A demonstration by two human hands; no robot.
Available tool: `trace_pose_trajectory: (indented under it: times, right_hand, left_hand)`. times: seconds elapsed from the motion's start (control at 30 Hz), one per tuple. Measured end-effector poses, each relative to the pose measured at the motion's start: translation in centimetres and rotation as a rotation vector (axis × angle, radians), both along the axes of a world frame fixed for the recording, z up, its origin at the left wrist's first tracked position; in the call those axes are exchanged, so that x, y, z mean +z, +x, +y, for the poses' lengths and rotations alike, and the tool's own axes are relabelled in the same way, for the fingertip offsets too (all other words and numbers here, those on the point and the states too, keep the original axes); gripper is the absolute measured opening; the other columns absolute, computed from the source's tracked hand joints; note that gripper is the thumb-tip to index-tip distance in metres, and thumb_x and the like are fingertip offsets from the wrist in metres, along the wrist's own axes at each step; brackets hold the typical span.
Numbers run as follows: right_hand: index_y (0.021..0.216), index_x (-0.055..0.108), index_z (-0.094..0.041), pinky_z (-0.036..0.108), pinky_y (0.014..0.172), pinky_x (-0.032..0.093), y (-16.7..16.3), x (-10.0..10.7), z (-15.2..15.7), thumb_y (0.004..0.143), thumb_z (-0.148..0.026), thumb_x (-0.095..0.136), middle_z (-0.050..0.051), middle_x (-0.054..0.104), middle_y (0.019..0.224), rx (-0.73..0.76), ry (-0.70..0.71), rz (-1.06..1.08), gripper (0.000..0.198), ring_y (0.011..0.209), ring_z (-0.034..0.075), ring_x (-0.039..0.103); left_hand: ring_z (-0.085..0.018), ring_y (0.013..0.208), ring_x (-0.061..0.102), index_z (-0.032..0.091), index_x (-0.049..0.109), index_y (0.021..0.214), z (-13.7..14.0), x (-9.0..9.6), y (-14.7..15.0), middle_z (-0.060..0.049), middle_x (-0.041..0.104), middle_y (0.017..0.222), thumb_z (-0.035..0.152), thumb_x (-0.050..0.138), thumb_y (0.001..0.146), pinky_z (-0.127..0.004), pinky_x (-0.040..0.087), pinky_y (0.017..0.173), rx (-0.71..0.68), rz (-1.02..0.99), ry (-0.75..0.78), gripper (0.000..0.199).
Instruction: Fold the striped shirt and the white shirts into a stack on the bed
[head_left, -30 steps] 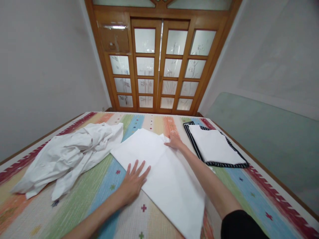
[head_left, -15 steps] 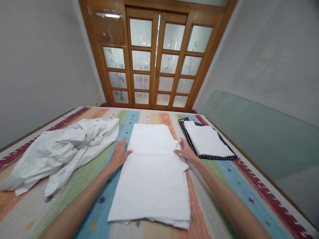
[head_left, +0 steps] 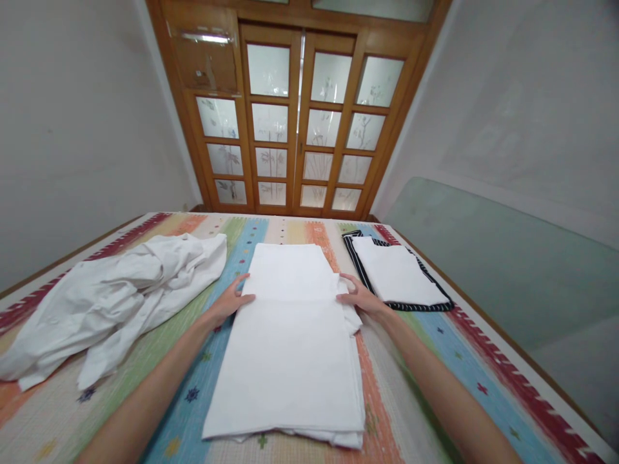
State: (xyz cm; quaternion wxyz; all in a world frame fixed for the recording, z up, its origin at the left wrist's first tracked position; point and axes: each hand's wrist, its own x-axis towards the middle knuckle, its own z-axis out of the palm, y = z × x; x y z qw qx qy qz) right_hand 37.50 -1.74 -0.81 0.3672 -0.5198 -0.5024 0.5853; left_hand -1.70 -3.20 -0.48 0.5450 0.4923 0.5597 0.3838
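A white garment [head_left: 285,361], folded into a long flat rectangle, lies on the striped bedspread in front of me. A crease crosses it at the height of my hands, and rumpled cloth sticks out on its right side. My left hand [head_left: 231,301] grips the left edge, thumb on top and fingertips at the side. On the opposite edge my right hand [head_left: 358,295] has its thumb over the cloth, while its other fingertips are partly hidden behind the edge. Both hands are closed on the garment.
A crumpled white shirt [head_left: 120,283] spreads out at the left. To the right lies a folded white cloth [head_left: 399,270] on black-and-white striped fabric [head_left: 358,261]. The striped bedspread [head_left: 193,361] covers the bed. Beyond stand wooden doors [head_left: 294,122]; a pale green panel [head_left: 483,238] runs along the right wall.
The fingers of my left hand have drawn in from lying spread beside the garment to its left edge. My right fingers have closed in at the right edge. The view has shifted slightly.
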Motion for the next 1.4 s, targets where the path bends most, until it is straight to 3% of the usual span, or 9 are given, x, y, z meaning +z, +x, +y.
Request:
trace_pose_trajectory:
  times: [0.13, 0.27, 0.4, 0.57, 0.67, 0.93, 1.13, 1.23, 1.4]
  right_hand:
    - [0.119, 0.064, -0.018, 0.035, 0.082, 0.055, -0.6, 0.3, 0.3, 0.050, -0.030, 0.088, 0.003, 0.074, 0.096, 0.145, 0.059, -0.064, 0.074, 0.089, 0.022, 0.069]
    - [0.104, 0.072, -0.016, 0.036, 0.088, 0.053, -1.2, 0.8, 0.1, 0.044, -0.028, 0.090, 0.005, 0.074, 0.101, 0.122, 0.093, -0.092, 0.064, 0.096, 0.024, 0.068]
    - [0.111, 0.071, -0.015, 0.037, 0.084, 0.055, -1.6, 1.5, -0.3, 0.044, -0.031, 0.091, 0.006, 0.074, 0.100, 0.003, 0.086, -0.028, 0.071, 0.090, 0.024, 0.070]
    - [0.107, 0.074, -0.016, 0.038, 0.091, 0.052, -1.3, 3.4, -0.7, 0.047, -0.035, 0.090, 0.008, 0.073, 0.110, -0.093, 0.270, -0.131, 0.065, 0.104, 0.028, 0.066]
    - [0.105, 0.076, -0.015, 0.040, 0.089, 0.053, -1.1, 4.8, -0.9, 0.053, -0.039, 0.087, 0.010, 0.074, 0.106, -0.116, 0.368, -0.233, 0.059, 0.100, 0.029, 0.067]
    - [0.093, 0.079, -0.020, 0.039, 0.086, 0.052, -0.8, 5.6, -1.5, 0.064, -0.044, 0.079, 0.006, 0.072, 0.091, -0.199, 0.674, -0.411, 0.037, 0.089, 0.025, 0.065]
    - [0.082, 0.079, -0.024, 0.044, 0.099, 0.044, -0.6, 5.2, -2.0, 0.064, -0.045, 0.082, 0.010, 0.057, 0.110, -0.354, 0.913, -0.591, 0.027, 0.108, 0.028, 0.053]
    - [0.082, 0.078, -0.026, 0.047, 0.100, 0.043, -0.5, 5.6, -2.4, 0.072, -0.047, 0.077, 0.010, 0.058, 0.113, -0.286, 0.963, -0.600, 0.024, 0.111, 0.028, 0.052]
    - [0.087, 0.075, -0.025, 0.045, 0.097, 0.045, -0.4, 6.6, -2.9, 0.080, -0.043, 0.071, 0.008, 0.069, 0.098, -0.111, 1.056, -0.523, 0.020, 0.106, 0.026, 0.058]
  left_hand:
    - [-0.021, 0.079, 0.069, 0.018, 0.055, 0.133, -0.4, 0.1, 0.1, -0.005, 0.073, 0.095, 0.047, 0.085, 0.057, -0.029, 0.055, 0.066, -0.069, 0.055, 0.083, 0.087]
    - [-0.025, 0.095, 0.067, 0.015, 0.067, 0.116, -0.6, 0.4, 0.2, -0.009, 0.072, 0.108, 0.054, 0.085, 0.054, -0.031, 0.054, 0.077, -0.078, 0.068, 0.150, 0.075]
    - [-0.022, 0.084, 0.067, 0.015, 0.067, 0.115, -0.8, 1.3, 0.4, -0.007, 0.073, 0.100, 0.056, 0.085, 0.051, -0.029, 0.054, 0.071, -0.008, 0.032, 0.172, 0.078]
    - [-0.018, 0.067, 0.065, 0.014, 0.068, 0.104, -0.9, 3.2, 0.4, -0.004, 0.072, 0.077, 0.057, 0.086, 0.047, -0.026, 0.052, 0.061, 0.072, 0.022, 0.220, 0.074]
    - [-0.019, 0.066, 0.065, 0.014, 0.069, 0.095, -0.9, 4.4, 0.4, -0.004, 0.072, 0.073, 0.060, 0.085, 0.046, -0.027, 0.052, 0.059, 0.100, 0.063, 0.296, 0.069]
    - [-0.017, 0.064, 0.063, 0.014, 0.070, 0.086, -1.8, 6.3, 0.4, -0.003, 0.072, 0.073, 0.061, 0.076, 0.058, -0.024, 0.049, 0.056, 0.096, 0.240, 0.544, 0.055]
    - [-0.016, 0.068, 0.062, 0.016, 0.070, 0.086, -2.4, 7.1, -0.5, -0.003, 0.072, 0.079, 0.051, 0.069, 0.069, -0.024, 0.048, 0.063, 0.035, 0.447, 0.660, 0.039]
    - [-0.017, 0.069, 0.060, 0.018, 0.070, 0.090, -2.5, 7.1, -1.1, -0.002, 0.072, 0.080, 0.050, 0.070, 0.068, -0.025, 0.047, 0.066, -0.028, 0.568, 0.695, 0.039]
    - [-0.017, 0.071, 0.060, 0.019, 0.068, 0.089, -3.3, 7.5, -1.6, -0.004, 0.071, 0.085, 0.041, 0.061, 0.080, -0.028, 0.048, 0.072, -0.113, 0.681, 0.821, 0.025]
